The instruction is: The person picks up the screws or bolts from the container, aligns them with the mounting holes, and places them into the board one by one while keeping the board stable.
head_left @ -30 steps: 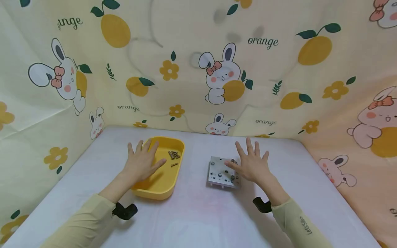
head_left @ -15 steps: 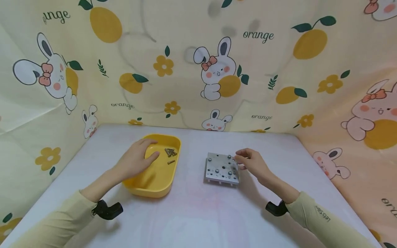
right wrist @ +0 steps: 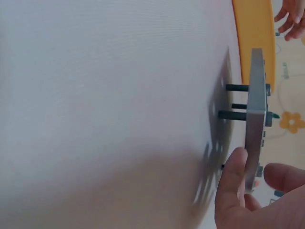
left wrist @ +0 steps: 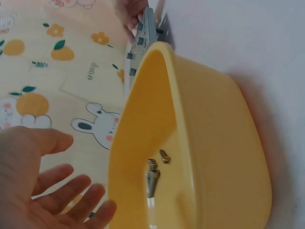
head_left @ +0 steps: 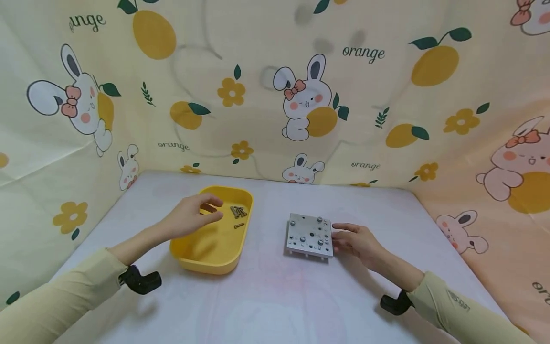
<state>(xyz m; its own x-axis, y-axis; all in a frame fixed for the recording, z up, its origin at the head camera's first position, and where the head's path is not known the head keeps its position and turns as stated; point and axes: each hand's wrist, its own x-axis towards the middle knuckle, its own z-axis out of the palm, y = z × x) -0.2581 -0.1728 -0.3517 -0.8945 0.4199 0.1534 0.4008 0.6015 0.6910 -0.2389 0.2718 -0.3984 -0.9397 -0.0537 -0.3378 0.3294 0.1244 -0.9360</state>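
The left hand [head_left: 189, 219] hangs, fingers apart, above a yellow plastic tray [head_left: 206, 251] corralling loose metal screws [left wrist: 153, 175], while the right hand [head_left: 361, 243], clamped or not I cannot tell, brackets a square silver metal plate [head_left: 307, 227], dark bolts [right wrist: 233, 115] seemingly propping it for finger room.

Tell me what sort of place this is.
Probably a small tabletop assembly station. A white table stands before a printed cloth backdrop, and on it are a yellow tray with loose screws and a drilled metal plate.
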